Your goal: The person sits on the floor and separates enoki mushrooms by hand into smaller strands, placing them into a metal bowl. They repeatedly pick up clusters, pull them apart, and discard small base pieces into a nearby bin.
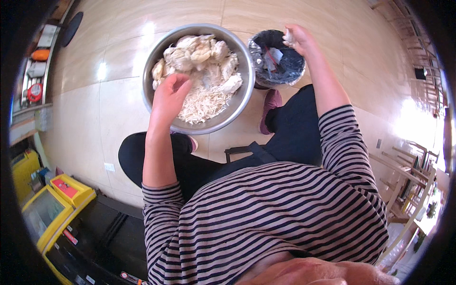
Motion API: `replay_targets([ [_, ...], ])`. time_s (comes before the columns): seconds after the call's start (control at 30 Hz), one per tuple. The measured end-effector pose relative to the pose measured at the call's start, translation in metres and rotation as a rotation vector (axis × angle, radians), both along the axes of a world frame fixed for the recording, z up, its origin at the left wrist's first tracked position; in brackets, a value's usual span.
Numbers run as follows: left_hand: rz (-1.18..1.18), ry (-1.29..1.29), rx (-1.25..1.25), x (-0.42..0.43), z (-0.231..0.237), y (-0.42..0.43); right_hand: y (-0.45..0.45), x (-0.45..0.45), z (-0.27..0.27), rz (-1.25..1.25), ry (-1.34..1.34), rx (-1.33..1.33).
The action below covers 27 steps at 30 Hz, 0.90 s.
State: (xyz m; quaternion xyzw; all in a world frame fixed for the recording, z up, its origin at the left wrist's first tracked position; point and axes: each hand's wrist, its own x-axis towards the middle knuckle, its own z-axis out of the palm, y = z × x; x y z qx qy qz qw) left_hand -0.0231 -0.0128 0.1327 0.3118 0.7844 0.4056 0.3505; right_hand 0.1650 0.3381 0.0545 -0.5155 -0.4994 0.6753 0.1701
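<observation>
A wide metal basin point(246, 91) on the floor holds several pale chunks of what looks like cooked meat point(185, 53) at its far side and a heap of fine pale shreds point(205, 103) nearer me. Over the basin's left part is my left hand point(171, 94), fingers slightly bent and apart, with nothing seen in it. My right hand point(301, 39) is raised at the far right edge of a lined bin point(302, 73), its fingers closed on a small whitish piece point(289, 37). Inside the bin lies a white scrap point(273, 57) with a red strip.
My knees and shoes point(271, 107) are close to the basin and bin. A black and yellow appliance point(82, 210) stands at lower left, shelving point(32, 114) at upper left. Wooden chairs point(406, 171) are at the right. Tiled floor point(121, 103) surrounds the basin.
</observation>
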Motion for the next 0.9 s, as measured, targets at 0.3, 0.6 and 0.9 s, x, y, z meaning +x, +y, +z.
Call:
replay_targets([
  [0.3,0.202,-0.052,0.199,-0.019,0.000,-0.017,-0.058,-0.029,0.043,0.169,0.151,0.116],
  [0.6,0.376,-0.448,0.389,0.012,-0.025,0.008,-0.216,-0.078,0.065,0.539,0.428,-0.105],
  [0.9,0.727,-0.688,0.592,0.029,-0.041,0.023,-0.295,-0.081,0.054,0.605,0.555,0.100],
])
